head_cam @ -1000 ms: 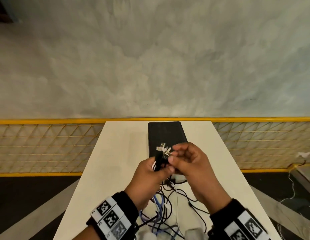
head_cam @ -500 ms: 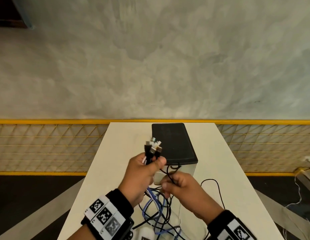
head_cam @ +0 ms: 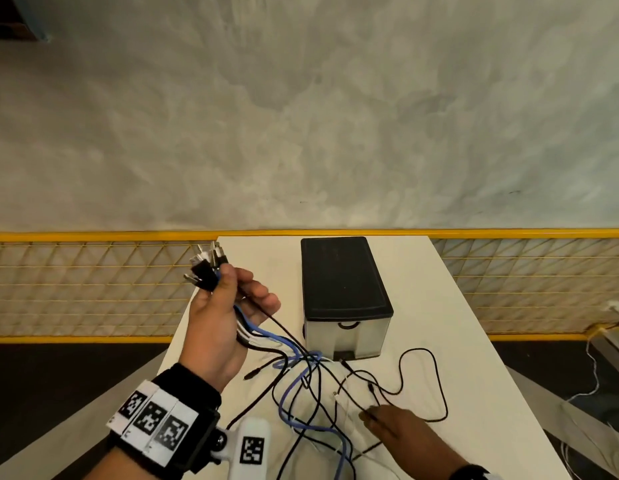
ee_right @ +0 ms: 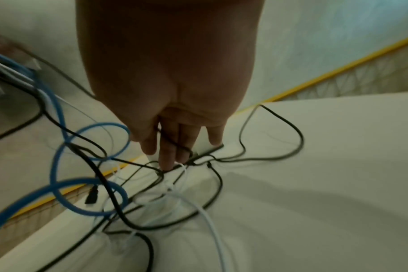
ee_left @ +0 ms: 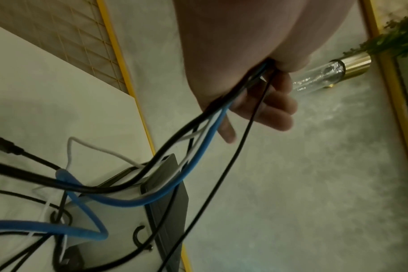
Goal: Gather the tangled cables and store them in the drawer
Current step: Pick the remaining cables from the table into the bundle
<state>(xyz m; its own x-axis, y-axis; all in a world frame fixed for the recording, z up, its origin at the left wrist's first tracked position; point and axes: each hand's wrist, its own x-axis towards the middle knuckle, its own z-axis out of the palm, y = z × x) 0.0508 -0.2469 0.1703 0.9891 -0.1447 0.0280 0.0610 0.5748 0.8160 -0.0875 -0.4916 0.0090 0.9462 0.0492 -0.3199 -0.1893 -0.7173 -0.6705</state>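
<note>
Left hand (head_cam: pixel 218 320), raised left of the drawer unit (head_cam: pixel 344 296), grips the cables' (head_cam: pixel 301 382) plug ends; their tangled lengths trail onto the table (head_cam: pixel 474 358) before it. Right hand (head_cam: pixel 401 434), fingers extended, pinches a thin black strand there.

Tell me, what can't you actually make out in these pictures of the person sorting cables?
- Plug types in the left hand: the connector bunch is too small in the head view, and the palm hides it in the left wrist view.
- Right hand grip: its fingertips reach a thin black cable, but motion blur hides whether they pinch it.
- Drawer box: closed, contents unseen.
- Cable tangle: cut off by the bottom edge.
</note>
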